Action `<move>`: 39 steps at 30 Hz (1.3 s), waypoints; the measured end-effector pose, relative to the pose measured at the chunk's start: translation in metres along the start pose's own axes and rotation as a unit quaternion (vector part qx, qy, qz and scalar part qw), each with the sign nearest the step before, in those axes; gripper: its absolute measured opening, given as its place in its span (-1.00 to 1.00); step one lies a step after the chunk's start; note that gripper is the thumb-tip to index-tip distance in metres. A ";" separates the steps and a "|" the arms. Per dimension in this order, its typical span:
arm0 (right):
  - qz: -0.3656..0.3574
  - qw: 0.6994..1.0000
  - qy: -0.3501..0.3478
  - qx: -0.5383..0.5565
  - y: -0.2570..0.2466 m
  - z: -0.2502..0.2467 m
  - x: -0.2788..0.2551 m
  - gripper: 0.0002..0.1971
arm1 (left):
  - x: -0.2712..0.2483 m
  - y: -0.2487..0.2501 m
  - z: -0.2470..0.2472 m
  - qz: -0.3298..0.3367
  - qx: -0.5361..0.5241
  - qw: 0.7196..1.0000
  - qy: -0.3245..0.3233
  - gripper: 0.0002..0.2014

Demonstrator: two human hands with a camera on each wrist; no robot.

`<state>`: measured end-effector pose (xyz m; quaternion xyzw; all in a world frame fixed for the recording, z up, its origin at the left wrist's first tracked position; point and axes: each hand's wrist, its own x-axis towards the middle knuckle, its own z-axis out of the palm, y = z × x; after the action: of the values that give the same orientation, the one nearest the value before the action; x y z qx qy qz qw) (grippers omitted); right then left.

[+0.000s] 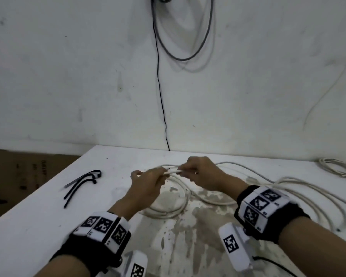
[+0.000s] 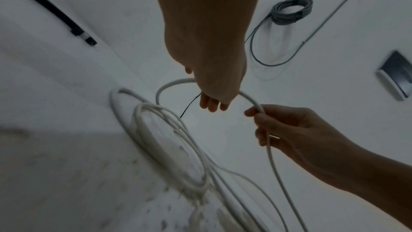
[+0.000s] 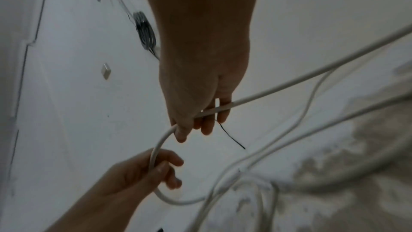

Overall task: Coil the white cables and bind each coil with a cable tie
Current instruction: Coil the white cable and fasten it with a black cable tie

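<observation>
Smooth white plastic-sheathed cable [image 1: 208, 200]; matt white table [image 1: 38, 226], stained and worn; cardboard box [image 1: 28, 172]; scuffed matt wall [image 1: 68, 76].

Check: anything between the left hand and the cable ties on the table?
Nothing visible. The ties lie on bare table to the left of the left hand, with open surface between. But both that hand and the right hand are gripping the cable, so one must let go first.
</observation>
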<state>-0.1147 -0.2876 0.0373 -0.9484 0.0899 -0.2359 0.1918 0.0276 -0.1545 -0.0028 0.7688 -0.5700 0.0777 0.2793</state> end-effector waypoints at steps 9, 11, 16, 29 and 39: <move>0.076 0.917 0.272 0.281 -0.012 -0.115 0.013 -0.85 | 0.043 0.007 -0.039 -0.051 -0.248 0.960 0.118 -0.78; 0.080 0.903 0.281 0.315 -0.012 -0.126 0.012 -0.84 | 0.047 0.015 -0.043 -0.046 -0.281 0.956 0.075 -0.76; 0.106 0.835 0.352 0.409 -0.004 -0.139 0.013 -0.83 | 0.054 0.040 -0.048 -0.025 -0.355 0.934 -0.028 -0.81; 0.169 0.970 0.033 0.169 -0.018 -0.087 -0.009 -0.78 | 0.066 0.125 -0.091 0.001 -0.800 0.598 0.054 -0.80; 0.058 0.993 -0.106 -0.010 -0.055 -0.095 -0.014 -0.86 | 0.060 0.121 -0.065 0.017 -0.297 0.954 0.021 -0.56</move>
<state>-0.1687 -0.2641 0.1313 -0.9632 0.1262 -0.1212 0.2038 -0.0504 -0.1944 0.1187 0.6397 -0.5740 -0.0742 0.5058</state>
